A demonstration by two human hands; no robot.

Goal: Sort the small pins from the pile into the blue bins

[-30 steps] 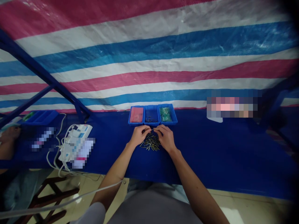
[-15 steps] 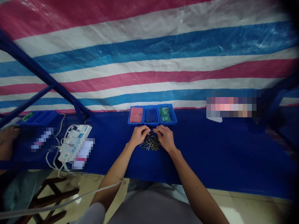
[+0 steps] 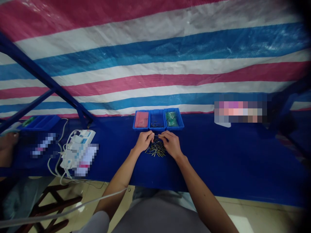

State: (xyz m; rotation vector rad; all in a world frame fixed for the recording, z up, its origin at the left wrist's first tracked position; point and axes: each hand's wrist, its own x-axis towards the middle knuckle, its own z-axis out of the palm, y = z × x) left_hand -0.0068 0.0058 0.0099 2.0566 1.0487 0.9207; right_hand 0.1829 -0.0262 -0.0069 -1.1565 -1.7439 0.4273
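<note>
Head camera is looking down on a blue-covered table (image 3: 218, 155) where the left hand (image 3: 143, 141) and the right hand (image 3: 173, 144) are meeting over a loose pile of small pins (image 3: 155, 149), thin dark and yellowish metal pieces lying criss-crossed at the middle of the view. Both hands are curling their fingertips inward toward each other, pinching at what is appearing to be one slim pin between them at the pile's 12 o'clock edge; the piece itself is too small to make out clearly. Judging by their look, the pins are being light, stiff and slick, apt to roll or scatter, so a fingertip pinch near the middle of a shaft is seeming the surest hold. Just beyond the hands, at 12 o'clock, three blue bins are sitting side by side: the red-filled bin (image 3: 141, 119), the middle bin (image 3: 156, 120) holding a few dark pins, and the green-filled bin (image 3: 173, 118). At 9 o'clock a white power strip (image 3: 80, 142) with cords is lying, and another person's hand (image 3: 7, 145) is showing at the far left edge.
</note>
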